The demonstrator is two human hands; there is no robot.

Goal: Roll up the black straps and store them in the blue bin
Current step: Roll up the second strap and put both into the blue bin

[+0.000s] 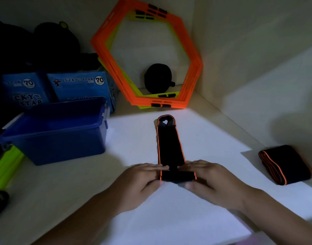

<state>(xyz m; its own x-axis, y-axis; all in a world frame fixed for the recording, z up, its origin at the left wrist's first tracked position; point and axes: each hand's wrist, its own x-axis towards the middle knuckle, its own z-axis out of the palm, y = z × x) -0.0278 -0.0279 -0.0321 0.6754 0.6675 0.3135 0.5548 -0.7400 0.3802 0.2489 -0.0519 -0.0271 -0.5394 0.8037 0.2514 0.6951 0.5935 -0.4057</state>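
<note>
A black strap with orange edging (170,142) lies flat on the white shelf, stretching away from me. Its near end is curled into a short roll (177,176). My left hand (142,179) pinches the left end of that roll and my right hand (210,181) pinches the right end, thumbs underneath and fingers on top. A second black strap with orange edging (286,165) lies folded at the right, apart from both hands. The blue bin (54,137) stands open at the left, its inside dark.
Orange and yellow hexagonal rings (146,55) lean against the back wall, with a black round object (158,78) behind them. Blue Lucky Star boxes (77,85) stand behind the bin. Green bars (5,167) and dark objects lie at the far left.
</note>
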